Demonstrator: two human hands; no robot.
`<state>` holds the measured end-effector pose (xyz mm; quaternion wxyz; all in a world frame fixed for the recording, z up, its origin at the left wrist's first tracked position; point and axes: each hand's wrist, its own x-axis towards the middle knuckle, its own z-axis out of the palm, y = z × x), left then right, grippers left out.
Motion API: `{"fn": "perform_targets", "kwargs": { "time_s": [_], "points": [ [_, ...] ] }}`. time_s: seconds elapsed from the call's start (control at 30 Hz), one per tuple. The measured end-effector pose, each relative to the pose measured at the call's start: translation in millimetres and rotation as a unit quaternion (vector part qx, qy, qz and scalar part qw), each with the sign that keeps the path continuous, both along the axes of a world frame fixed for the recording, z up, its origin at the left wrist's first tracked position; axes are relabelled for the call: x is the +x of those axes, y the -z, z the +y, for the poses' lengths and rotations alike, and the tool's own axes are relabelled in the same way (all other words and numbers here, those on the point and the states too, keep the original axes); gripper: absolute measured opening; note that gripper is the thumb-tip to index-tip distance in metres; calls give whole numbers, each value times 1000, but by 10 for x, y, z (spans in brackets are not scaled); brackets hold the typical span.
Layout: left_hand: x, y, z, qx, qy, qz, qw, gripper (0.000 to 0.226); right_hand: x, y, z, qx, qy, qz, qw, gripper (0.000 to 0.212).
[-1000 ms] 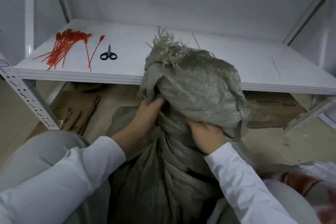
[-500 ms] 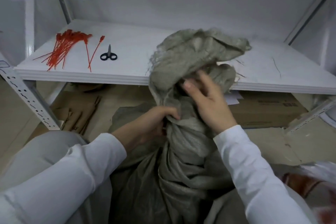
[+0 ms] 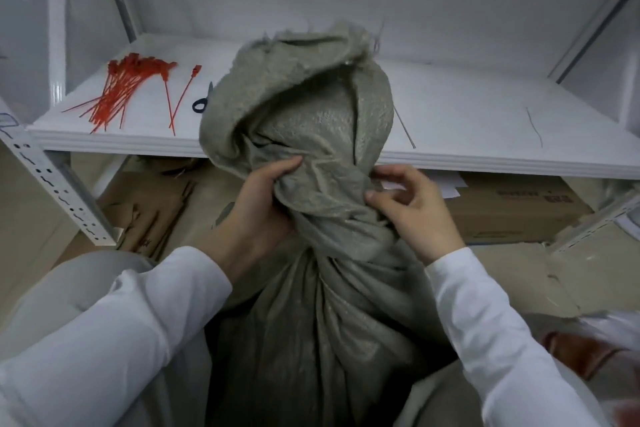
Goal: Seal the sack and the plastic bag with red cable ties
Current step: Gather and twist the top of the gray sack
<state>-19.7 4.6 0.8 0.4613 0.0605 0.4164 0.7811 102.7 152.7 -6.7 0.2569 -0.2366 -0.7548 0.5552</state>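
Both hands work at the twisted neck of the woven grey sack (image 3: 311,305), which stands upright between the person's knees. Left hand (image 3: 256,204) grips the neck, thumb pressed over the fabric. Right hand (image 3: 415,215) is loosely curled, thumb and forefinger tips on the neck's right side; whether they pinch it is unclear. Behind the sack, a white shelf (image 3: 467,121) carries a bunch of red cable ties (image 3: 128,87) and scissors (image 3: 201,102). A blurred plastic bag (image 3: 606,329) lies at lower right.
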Motion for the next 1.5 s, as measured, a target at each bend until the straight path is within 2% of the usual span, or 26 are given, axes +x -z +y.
{"fn": "perform_targets", "kwargs": {
  "time_s": [0.17,0.23,0.33,0.4,0.47,0.63,0.73,0.83,0.97,1.0,1.07,1.13,1.17,1.23,1.3,1.37,1.43,1.5],
  "points": [
    [-23,-42,-51,9,-30,-19,999,27,90,18,-14,-13,-128,-118,985,31],
    [-10,-64,-68,14,-27,-25,999,30,138,-39,-18,-6,-139,-158,978,31],
    [15,-71,-65,17,7,-25,1000,43,161,-125,-112,41,-139,-209,967,45],
    [23,-61,-55,14,28,-26,999,44,150,-173,-211,76,-123,-236,961,58],
    [20,-44,-39,10,43,-23,999,39,145,-195,-293,61,-108,-214,969,61],
    [-68,9,27,-34,62,9,997,44,135,-148,-387,-31,-73,-99,992,37],
    [-169,141,59,-66,-9,50,997,47,81,-138,-355,-7,-37,-11,999,34],
    [-187,226,47,-133,-93,64,985,44,6,-12,-194,17,76,4,997,20],
    [32,170,39,-204,-160,218,941,48,-34,109,-5,35,269,10,962,33],
    [124,139,27,-194,-154,249,936,47,-46,121,-3,65,300,-4,952,36],
    [312,78,4,-145,-62,277,948,40,-92,137,-66,151,325,-32,933,39],
    [442,36,-2,-90,43,273,957,37,-132,152,-221,240,277,-33,930,35],
    [464,48,3,-64,64,282,955,34,-148,165,-306,281,233,-27,930,31],
    [446,80,3,-69,26,278,958,28,-168,196,-473,322,114,-32,939,22],
    [370,122,15,-135,-51,196,970,16,-167,251,-613,320,-12,-52,946,16],
    [252,208,28,-160,-102,104,976,10,-134,306,-701,293,-111,-54,948,27],
    [150,240,51,-142,-120,55,981,15,-98,313,-707,269,-141,-37,952,47],
    [103,237,71,-110,-119,32,986,23,-90,240,-629,216,-124,-13,968,47]
  ]
}}
